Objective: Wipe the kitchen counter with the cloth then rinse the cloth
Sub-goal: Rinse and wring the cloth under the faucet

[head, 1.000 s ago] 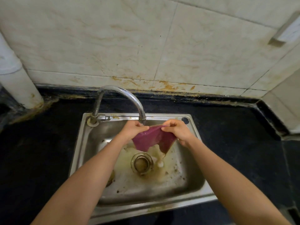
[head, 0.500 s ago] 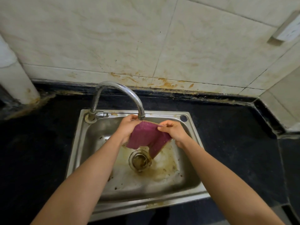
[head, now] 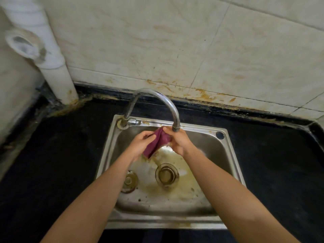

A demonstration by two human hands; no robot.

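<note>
A wet maroon cloth point(head: 157, 142) is bunched between both hands over the steel sink point(head: 226, 151), just below the spout of the curved tap point(head: 172, 109). My left hand point(head: 140, 144) grips its left side and my right hand point(head: 178, 141) grips its right side. The cloth's lower end hangs down between the hands. Murky water pools on the sink floor around the drain point(head: 166, 174). The black counter point(head: 273, 165) surrounds the sink on both sides.
A white pipe point(head: 56, 74) stands at the back left corner against the stained tiled wall point(head: 157, 41). A second small round fitting point(head: 128, 181) lies on the sink floor left of the drain.
The cloth was spread wider between the hands; now it is gathered into a narrow bunch and the hands are closer together under the spout. The view has shifted.
</note>
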